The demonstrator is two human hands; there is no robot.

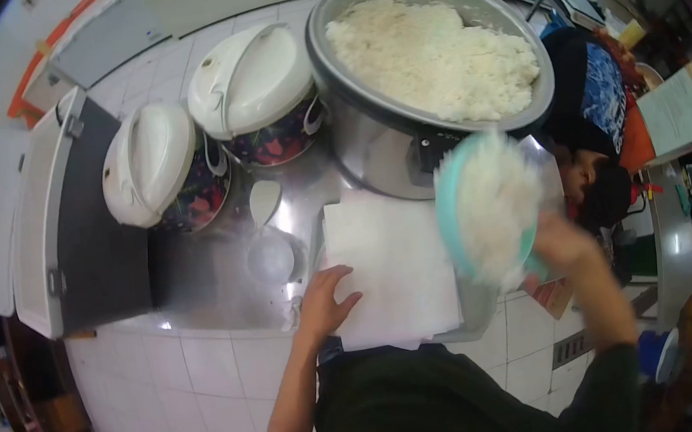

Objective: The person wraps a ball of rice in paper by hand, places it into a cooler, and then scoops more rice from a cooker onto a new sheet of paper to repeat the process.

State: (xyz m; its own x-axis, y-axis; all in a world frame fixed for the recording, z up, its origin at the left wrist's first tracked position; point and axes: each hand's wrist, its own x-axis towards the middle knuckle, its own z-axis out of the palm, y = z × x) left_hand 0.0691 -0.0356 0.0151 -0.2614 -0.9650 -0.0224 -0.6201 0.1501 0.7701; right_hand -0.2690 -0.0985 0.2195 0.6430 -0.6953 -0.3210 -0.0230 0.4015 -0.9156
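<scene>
My right hand [564, 243] grips a teal bowl [451, 217] heaped with white rice, tilted on its side and blurred with motion, over the right edge of a white paper sheet [389, 267]. My left hand [327, 300] lies flat on the sheet's left edge, fingers spread. Just behind the bowl stands a large steel rice pot [370, 137] full of cooked rice [429, 54].
Two white-lidded floral rice cookers [158, 167] [257, 87] stand on the steel counter [203, 267] at left, with a white paddle [263, 201] and a small clear lid [270, 257]. Another person in dark clothing [590, 93] is at right. A tiled counter front lies below.
</scene>
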